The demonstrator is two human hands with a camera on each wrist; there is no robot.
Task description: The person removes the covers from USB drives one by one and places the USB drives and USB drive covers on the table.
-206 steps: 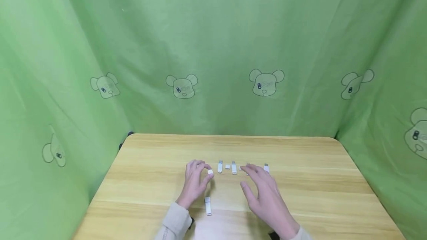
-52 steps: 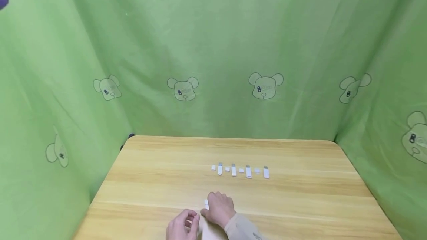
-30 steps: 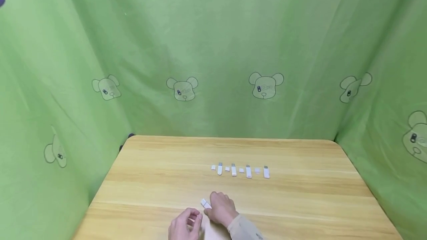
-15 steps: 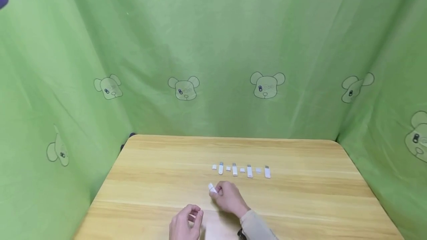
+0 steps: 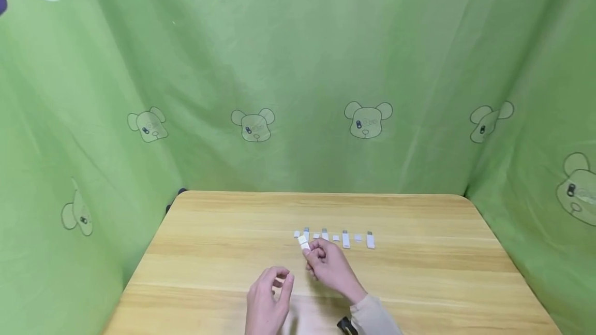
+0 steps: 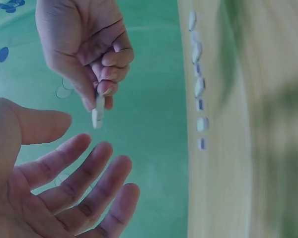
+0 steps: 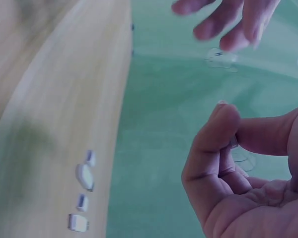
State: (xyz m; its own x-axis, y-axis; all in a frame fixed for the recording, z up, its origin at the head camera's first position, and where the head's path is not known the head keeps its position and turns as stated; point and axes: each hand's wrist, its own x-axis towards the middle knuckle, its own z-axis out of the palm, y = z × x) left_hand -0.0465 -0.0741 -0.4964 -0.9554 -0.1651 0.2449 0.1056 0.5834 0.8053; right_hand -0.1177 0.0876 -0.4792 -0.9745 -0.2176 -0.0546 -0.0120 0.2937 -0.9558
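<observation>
Between thumb and fingers my right hand (image 5: pixel 332 267) pinches a white USB flash drive (image 5: pixel 303 242) with its cap on, raised off the table. In the left wrist view the drive (image 6: pixel 98 114) sticks out past the fingertips; the right wrist view has it mostly hidden by them. My left hand (image 5: pixel 270 301) is empty, close by on the left, fingers loosely bent and thumb apart. Beyond the hands lies a row of uncapped white flash drives (image 5: pixel 346 239) with metal plugs pointing away, alternating with small white caps (image 5: pixel 296 234). The held drive overlaps the row's left part.
A light wooden table (image 5: pixel 209 252) carries everything. Green curtains (image 5: pixel 298 55) printed with bear heads hang behind it and on both sides. The row's right end is an uncapped drive (image 5: pixel 370 240).
My left hand has put the cap it held at the row's left end. My right hand has picked up the capped flash drive from the near table and brought it forward; the left hand follows slightly.
</observation>
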